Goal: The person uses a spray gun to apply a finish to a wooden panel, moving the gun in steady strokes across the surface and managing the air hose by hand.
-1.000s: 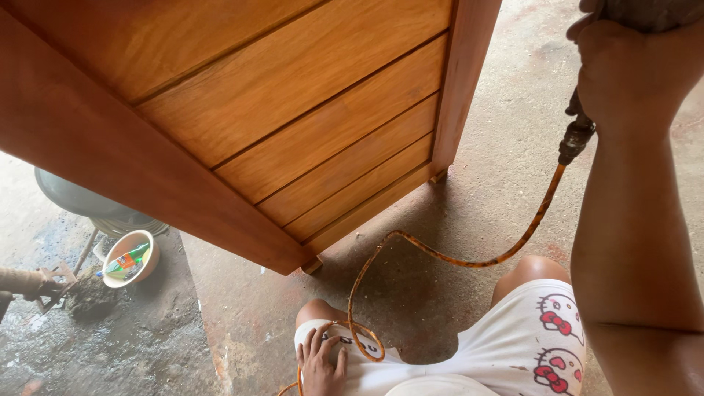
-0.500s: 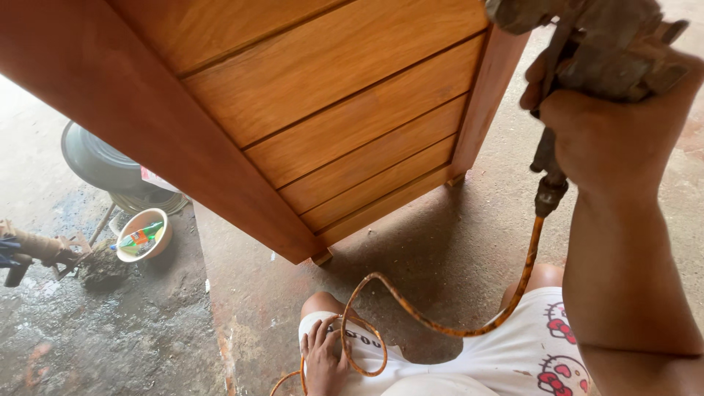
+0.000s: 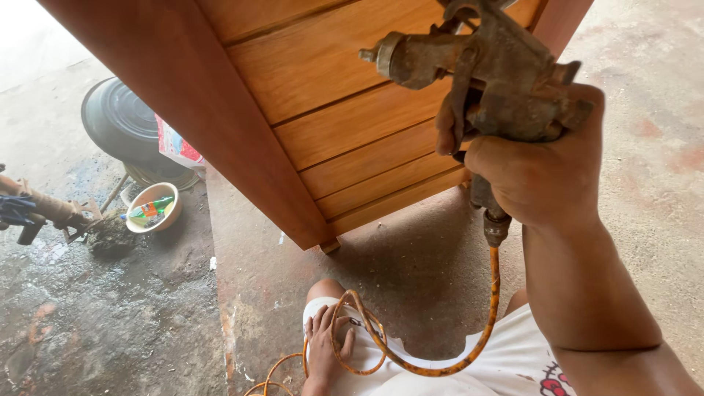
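Right hand (image 3: 539,172) | has swung your spray gun (image 3: 480,70) up close, nozzle now on the door (image 3: 345,95) panels, fingers wrapped round grip and trigger | hose (image 3: 488,308) drops to your lap | left hand (image 3: 323,352) stays spread flat on thigh by the hose loops | looks ready to spray.

A rough concrete floor (image 3: 411,279) is seen under everything, pale and dry at the right, dark and wet-looking at the left. A wooden panelled door (image 3: 330,110) is stood on it, its lower corner rested on a small block (image 3: 330,246). To the left, a dark round drum (image 3: 125,125) is set on the floor, with a pale bowl (image 3: 152,207) of small coloured items just beside it. A rusty metal tool (image 3: 44,209) is laid near the bowl.
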